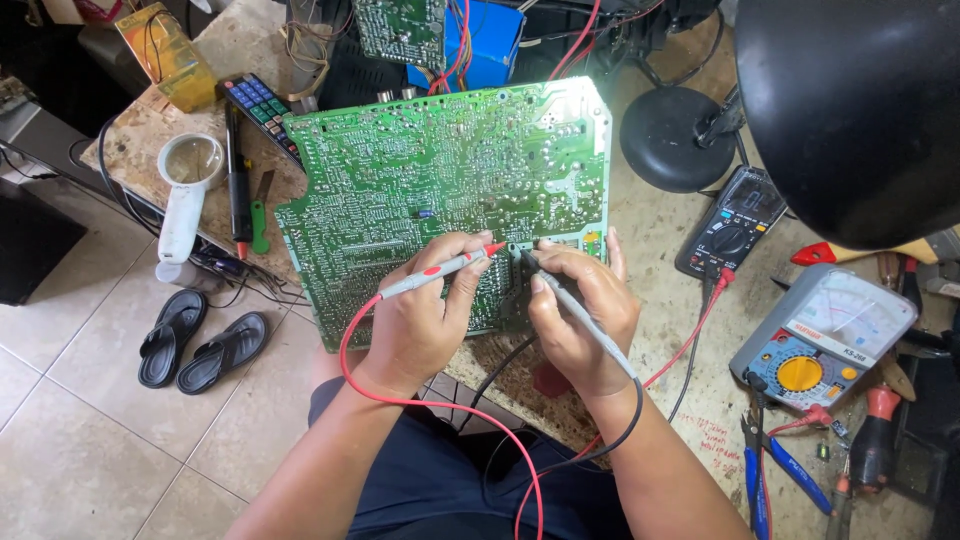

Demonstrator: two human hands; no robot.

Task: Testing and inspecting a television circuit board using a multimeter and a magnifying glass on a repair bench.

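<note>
left hand point(420, 325) pinching red probe point(440, 268) | right hand point(580, 315) gripping black probe point(570, 300) | both tips meet at near edge of green circuit board point(440, 170), probe shafts angled inward, hands equally close

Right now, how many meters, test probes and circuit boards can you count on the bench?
Meters: 2, analog meter and black digital meter
Test probes: 2, red probe and black probe
Circuit boards: 2, large green board and smaller board
Total: 6
</note>
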